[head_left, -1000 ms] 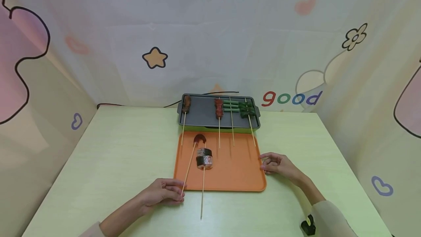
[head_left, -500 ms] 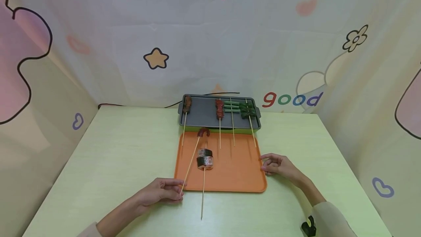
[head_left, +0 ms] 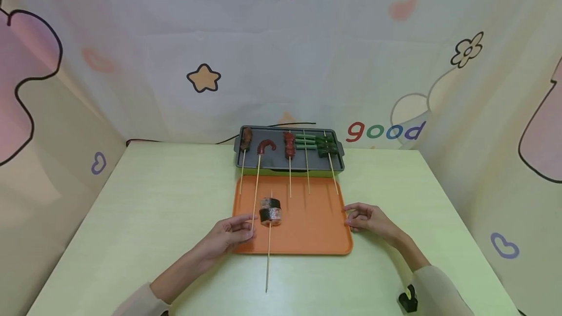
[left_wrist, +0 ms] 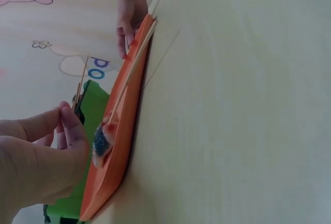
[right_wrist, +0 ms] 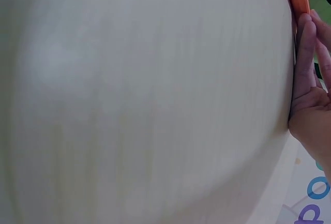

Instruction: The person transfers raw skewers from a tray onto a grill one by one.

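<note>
My left hand (head_left: 221, 240) pinches the lower stick of a skewer with a curled reddish-brown piece (head_left: 266, 145) at its tip. That piece overlaps the dark grill plate (head_left: 275, 161), between the brown skewer (head_left: 246, 139) at the left and the red one (head_left: 290, 145). Thumb and fingers of my right hand (head_left: 373, 221) pinch the right edge of the orange tray (head_left: 311, 233); the right wrist view shows the fingers (right_wrist: 306, 43) at its rim. On the tray lies a skewer of black-and-white banded rolls (head_left: 270, 211), its stick jutting over the front edge.
Green stalks (head_left: 306, 141) and a leafy green skewer (head_left: 326, 146) lie on the grill's right side, sticks reaching over the tray. A black cord (head_left: 227, 139) runs behind the grill. A small black object (head_left: 408, 300) is beside the right sleeve. A patterned curtain (head_left: 263, 48) surrounds the table.
My left hand has moved right and away from me, carrying the curled skewer's tip from above the tray to over the grill plate. My right hand stays at the tray's edge.
</note>
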Demonstrator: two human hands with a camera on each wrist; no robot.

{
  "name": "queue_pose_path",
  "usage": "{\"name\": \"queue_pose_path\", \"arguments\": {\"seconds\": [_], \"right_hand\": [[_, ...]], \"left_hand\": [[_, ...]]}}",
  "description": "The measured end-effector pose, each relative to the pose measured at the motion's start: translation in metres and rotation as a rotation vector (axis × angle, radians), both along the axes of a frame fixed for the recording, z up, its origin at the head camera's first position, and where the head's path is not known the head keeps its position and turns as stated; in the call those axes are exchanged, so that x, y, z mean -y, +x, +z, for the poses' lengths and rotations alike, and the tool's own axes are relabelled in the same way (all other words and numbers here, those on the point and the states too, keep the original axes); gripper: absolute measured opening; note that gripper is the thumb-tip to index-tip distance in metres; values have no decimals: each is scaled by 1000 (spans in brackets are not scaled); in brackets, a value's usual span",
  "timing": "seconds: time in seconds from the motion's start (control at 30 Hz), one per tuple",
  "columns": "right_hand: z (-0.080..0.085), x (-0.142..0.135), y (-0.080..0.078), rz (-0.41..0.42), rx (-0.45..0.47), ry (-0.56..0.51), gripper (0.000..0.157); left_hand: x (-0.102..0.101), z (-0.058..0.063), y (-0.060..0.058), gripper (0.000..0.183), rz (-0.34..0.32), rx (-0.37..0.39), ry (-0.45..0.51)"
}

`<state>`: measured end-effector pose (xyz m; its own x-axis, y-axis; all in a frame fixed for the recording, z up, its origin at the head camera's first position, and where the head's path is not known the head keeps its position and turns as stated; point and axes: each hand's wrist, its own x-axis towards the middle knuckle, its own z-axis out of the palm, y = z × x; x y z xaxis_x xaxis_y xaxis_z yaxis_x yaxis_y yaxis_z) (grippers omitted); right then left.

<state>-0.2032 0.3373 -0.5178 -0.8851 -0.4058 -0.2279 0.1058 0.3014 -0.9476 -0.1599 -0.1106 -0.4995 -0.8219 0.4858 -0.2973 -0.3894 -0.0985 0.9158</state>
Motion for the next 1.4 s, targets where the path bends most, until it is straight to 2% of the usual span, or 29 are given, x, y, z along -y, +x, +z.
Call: {"name": "queue_pose_path", "arguments": {"seconds": [0.37, 0.53, 0.73, 1.07, 1.4], "right_hand": [[-2, -2, 0, 1, 6, -17, 51], [-2, -1, 1, -2, 7, -21, 51], [-3, -1, 1, 8, 1, -31, 50], [-2, -1, 0, 16, -19, -37, 49], [-3, -1, 1, 8, -7, -28, 50]], "left_hand": [[-28, -1, -39, 57, 122, 0, 103], [-34, -1, -49, 56, 145, 19, 138], [-38, 0, -52, 56, 191, 51, 160], [-44, 1, -49, 51, 309, 28, 110], [-50, -6, -52, 44, 407, 42, 163]]}}
